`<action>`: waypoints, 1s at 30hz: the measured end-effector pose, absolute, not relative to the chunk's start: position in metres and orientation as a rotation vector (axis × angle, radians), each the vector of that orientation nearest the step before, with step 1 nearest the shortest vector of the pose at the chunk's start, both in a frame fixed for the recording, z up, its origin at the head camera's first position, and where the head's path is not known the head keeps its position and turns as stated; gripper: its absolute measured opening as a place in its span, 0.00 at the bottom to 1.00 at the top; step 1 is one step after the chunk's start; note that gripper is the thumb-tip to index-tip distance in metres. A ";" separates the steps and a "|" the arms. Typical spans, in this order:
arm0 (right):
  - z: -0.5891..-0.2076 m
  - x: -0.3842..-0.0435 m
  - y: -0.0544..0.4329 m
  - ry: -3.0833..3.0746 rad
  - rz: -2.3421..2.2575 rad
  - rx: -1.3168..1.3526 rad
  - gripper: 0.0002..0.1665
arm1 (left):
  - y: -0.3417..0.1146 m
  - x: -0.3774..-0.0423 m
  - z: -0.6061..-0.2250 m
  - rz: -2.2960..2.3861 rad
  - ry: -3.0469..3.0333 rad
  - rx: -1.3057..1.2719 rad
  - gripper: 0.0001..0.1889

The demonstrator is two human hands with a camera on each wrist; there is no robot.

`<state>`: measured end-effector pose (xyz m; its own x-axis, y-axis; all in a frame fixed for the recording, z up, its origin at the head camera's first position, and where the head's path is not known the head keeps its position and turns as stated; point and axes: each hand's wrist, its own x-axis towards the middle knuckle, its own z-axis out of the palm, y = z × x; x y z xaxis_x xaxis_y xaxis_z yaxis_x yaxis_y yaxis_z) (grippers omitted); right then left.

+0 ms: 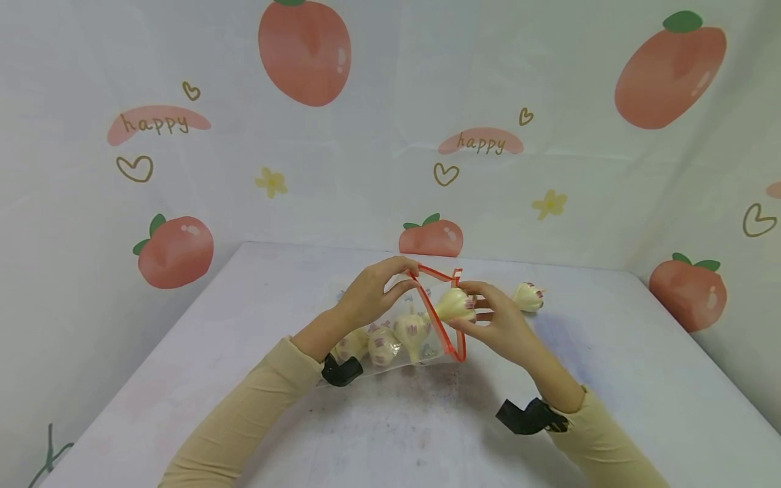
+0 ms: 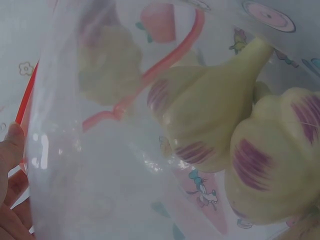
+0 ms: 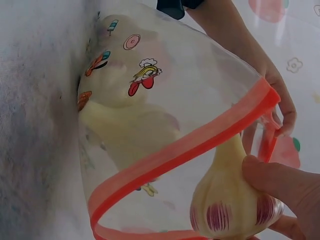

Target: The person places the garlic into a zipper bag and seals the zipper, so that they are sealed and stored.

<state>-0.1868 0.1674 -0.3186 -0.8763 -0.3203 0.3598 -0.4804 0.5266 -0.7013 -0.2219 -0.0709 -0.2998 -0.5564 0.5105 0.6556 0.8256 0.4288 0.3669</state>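
A clear zip bag (image 3: 175,150) with a red-edged mouth and small cartoon prints lies on its side, its mouth gaping toward the right. My left hand (image 1: 369,291) pinches the upper red edge between thumb and fingers. Several garlic bulbs (image 1: 411,329) with purple streaks sit inside; two of these bulbs (image 2: 200,115) fill much of the left wrist view. At the mouth, my right hand (image 1: 503,329) holds another garlic bulb (image 3: 235,200) by thumb and fingertips, its stem pointing into the bag.
One more garlic bulb (image 1: 528,297) lies on the table (image 1: 366,434) behind the right hand. A white backdrop (image 1: 366,163) printed with red fruit and hearts stands behind the table. Black straps (image 1: 531,415) hang at both wrists.
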 end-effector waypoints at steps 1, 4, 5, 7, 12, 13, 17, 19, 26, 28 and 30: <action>-0.319 -0.188 0.167 -2.576 1.277 0.691 0.32 | -0.071 -0.222 -0.300 -0.942 -2.237 -1.131 0.08; -0.320 -0.190 0.164 -2.576 1.284 0.702 0.32 | -0.071 -0.222 -0.300 -0.940 -2.239 -1.132 0.09; -0.321 -0.190 0.163 -2.575 1.286 0.703 0.33 | -0.071 -0.222 -0.300 -0.939 -2.240 -1.132 0.09; -0.321 -0.191 0.161 -2.577 1.272 0.702 0.33 | -0.071 -0.222 -0.300 -0.940 -2.242 -1.132 0.08; -0.324 -0.194 0.158 -2.591 1.258 0.708 0.32 | -0.071 -0.222 -0.299 -0.935 -2.249 -1.131 0.08; -0.324 -0.195 0.157 -2.591 1.258 0.714 0.32 | -0.071 -0.222 -0.299 -0.935 -2.248 -1.133 0.08; -0.324 -0.197 0.154 -2.583 1.252 0.735 0.31 | -0.071 -0.222 -0.298 -0.935 -2.246 -1.137 0.08; -0.324 -0.197 0.153 -2.580 1.246 0.743 0.30 | -0.070 -0.222 -0.298 -0.935 -2.245 -1.138 0.08; -0.324 -0.199 0.148 -2.584 1.221 0.732 0.30 | -0.070 -0.222 -0.298 -0.925 -2.246 -1.128 0.08; -0.325 -0.200 0.146 -2.590 1.211 0.722 0.30 | -0.070 -0.222 -0.297 -0.928 -2.243 -1.129 0.08; -0.325 -0.201 0.145 -2.590 1.206 0.718 0.30 | -0.070 -0.222 -0.297 -0.931 -2.241 -1.130 0.08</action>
<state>-0.2008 0.1445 -0.3254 -0.8632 -0.3450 0.3686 -0.5042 0.5501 -0.6657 -0.2223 -0.0699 -0.2970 -0.5561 0.5134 0.6535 0.8254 0.4332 0.3621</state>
